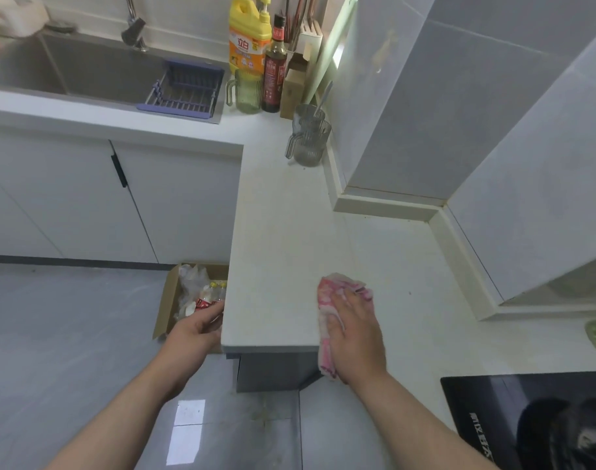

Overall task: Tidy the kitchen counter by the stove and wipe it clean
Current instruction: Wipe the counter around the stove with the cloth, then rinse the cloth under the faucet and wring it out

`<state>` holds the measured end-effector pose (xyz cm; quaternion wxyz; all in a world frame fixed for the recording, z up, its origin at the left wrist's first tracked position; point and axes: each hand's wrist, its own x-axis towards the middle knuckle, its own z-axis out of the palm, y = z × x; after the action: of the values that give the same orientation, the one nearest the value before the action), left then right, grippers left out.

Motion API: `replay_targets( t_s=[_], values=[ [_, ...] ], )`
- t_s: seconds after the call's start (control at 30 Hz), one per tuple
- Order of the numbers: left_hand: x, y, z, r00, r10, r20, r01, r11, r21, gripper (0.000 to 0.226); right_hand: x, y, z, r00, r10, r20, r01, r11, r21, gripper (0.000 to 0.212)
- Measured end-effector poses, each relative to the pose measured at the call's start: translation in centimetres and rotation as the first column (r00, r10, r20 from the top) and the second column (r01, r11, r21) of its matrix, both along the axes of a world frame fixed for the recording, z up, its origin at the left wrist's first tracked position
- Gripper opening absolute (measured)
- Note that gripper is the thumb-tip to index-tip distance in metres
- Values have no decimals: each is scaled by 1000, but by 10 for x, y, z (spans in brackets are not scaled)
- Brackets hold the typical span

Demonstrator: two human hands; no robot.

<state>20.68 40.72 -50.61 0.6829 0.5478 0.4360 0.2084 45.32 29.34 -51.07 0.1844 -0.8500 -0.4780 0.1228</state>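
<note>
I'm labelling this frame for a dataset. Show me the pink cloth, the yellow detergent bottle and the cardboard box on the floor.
pink cloth (327, 288): head view, its uncovered far end.
yellow detergent bottle (245, 45): head view, its front label.
cardboard box (169, 300): head view, its left flap.

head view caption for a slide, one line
Right hand presses a pink cloth on the white counter by the stove, left hand cupped at its edge above a cardboard box.
</note>
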Motion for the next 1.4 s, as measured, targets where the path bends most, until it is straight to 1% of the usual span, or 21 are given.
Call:
replay_targets(
  t_s=[0.07,0.3,0.4,0.5,0.57,0.63,0.67,0.7,0.73,0.77,0.8,0.83,0.87,0.9,0.93,1.0,1.1,1.2,1.27,1.33,1.4],
  values=[
    [0,-3,2,1000,7,-5,-7,1000,8,58,-25,11,0,999,35,0,-35,999,1,59],
    [1,-5,0,998,36,47,-35,999,-9,60,-93,46,2,982,187,14,-187,982,3,50],
    [-6,-1,-1,999,-32,16,32,999,33,55,-118,56,2,968,251,-6,-251,967,35,61],
    [-18,3,-5,996,-75,-56,74,997,-11,41,-137,65,5,959,283,-22,-282,958,52,69],
    [-29,0,-7,998,-18,-66,12,996,-89,32,-145,68,5,943,330,-46,-328,944,44,58],
    [-43,-4,-13,986,122,-114,-140,977,-163,31,-149,69,11,931,349,-103,-342,936,80,44],
    [-51,-6,-17,968,197,-152,-224,957,-184,31,-150,70,15,930,317,-187,-298,947,123,38],
    [-59,-10,-17,952,255,-169,-287,935,-209,31,-150,70,21,910,246,-335,-202,966,161,35],
    [-68,-12,-15,939,288,-187,-326,917,-228,30,-151,71,30,831,141,-537,-55,983,174,33],
    [-75,-15,-12,932,310,-187,-350,904,-246,28,-152,71,39,667,43,-744,108,982,153,32],
    [-81,-18,-5,933,303,-196,-346,904,-252,28,-153,71,47,438,-18,-899,255,961,104,30],
    [-87,-20,1,940,295,-174,-333,906,-261,31,-156,68,56,175,-35,-984,351,936,29,29],
    [-92,-21,11,949,275,-156,-308,913,-269,32,-162,65,67,-57,-32,-998,390,919,-52,29],
    [-96,-22,20,958,260,-122,-284,916,-284,28,-170,61,78,-226,-37,-973,386,914,-124,34],
    [-100,-22,29,961,259,-100,-278,910,-309,22,-178,56,86,-352,-53,-935,361,914,-187,40],
    [-111,-22,48,948,316,-36,-302,859,-413,26,-195,50,102,-519,-73,-851,287,923,-255,51],
    [-126,-26,89,907,402,126,-262,772,-580,44,-220,44,136,-604,-69,-794,233,937,-259,48],
    [-147,-27,132,883,398,250,-145,736,-662,44,-245,47,162,-571,-71,-818,237,939,-247,48],
    [-159,-20,153,836,432,339,-92,719,-689,42,-259,56,182,-573,-58,-818,263,932,-251,58],
    [-170,-14,169,823,427,375,-87,747,-659,41,-276,67,198,-562,-52,-825,265,934,-239,59],
    [-183,-4,176,820,424,385,-125,788,-603,39,-291,78,217,-539,-76,-839,200,956,-215,51]
  ],
)
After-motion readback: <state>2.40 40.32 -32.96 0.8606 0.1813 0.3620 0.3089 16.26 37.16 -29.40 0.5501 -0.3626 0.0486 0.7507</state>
